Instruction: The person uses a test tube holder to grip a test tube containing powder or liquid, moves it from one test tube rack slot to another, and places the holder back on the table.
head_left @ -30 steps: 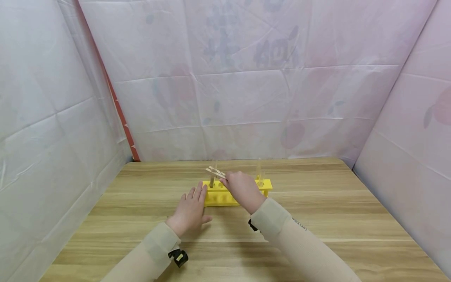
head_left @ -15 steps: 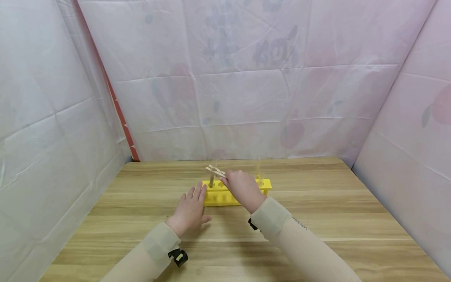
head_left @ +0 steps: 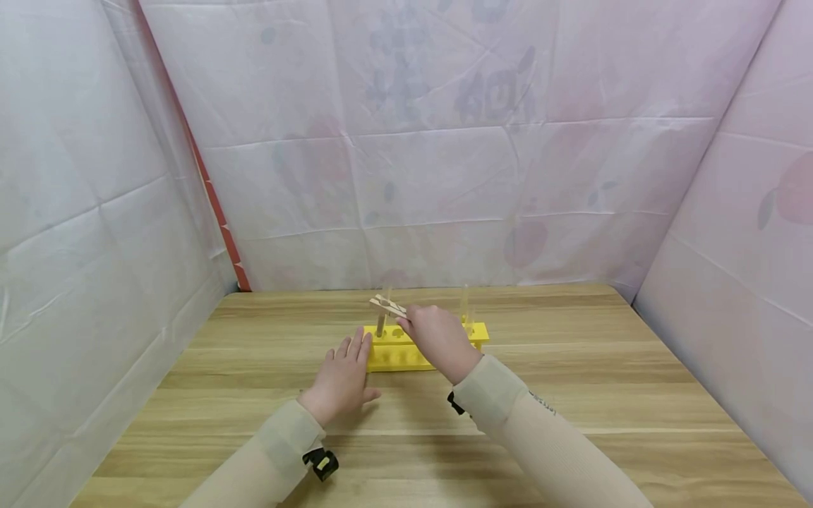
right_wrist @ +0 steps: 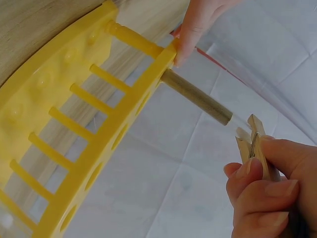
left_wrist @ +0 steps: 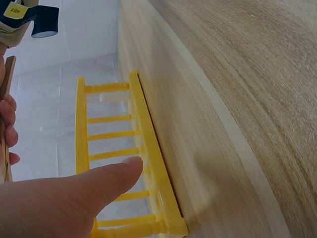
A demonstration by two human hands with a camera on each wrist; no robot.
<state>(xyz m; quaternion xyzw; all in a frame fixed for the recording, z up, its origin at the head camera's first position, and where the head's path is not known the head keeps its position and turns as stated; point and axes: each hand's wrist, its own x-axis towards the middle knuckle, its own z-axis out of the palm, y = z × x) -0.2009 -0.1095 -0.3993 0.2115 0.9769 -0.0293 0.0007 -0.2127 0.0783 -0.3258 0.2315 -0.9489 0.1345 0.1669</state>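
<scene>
My right hand grips a wooden test tube clamp with curled fingers. The clamp's jaws are around the clear upper part of a glass test tube with brown contents. This tube stands high in the left end hole of a yellow test tube rack; in the right wrist view its brown part is above the top plate. My left hand touches the rack's left end with straight fingers. Its thumb points out in front of the rack. My right hand hides part of the rack's top.
At the rack's right end stands a clear test tube, with a yellow peg close by. Several holes lie between the tubes. The wood-grain table is enclosed by pale sheets at the back and both sides.
The clamp and the brown-filled tube have risen very slightly. The left hand stays at the rack's end, and the rack keeps its place.
</scene>
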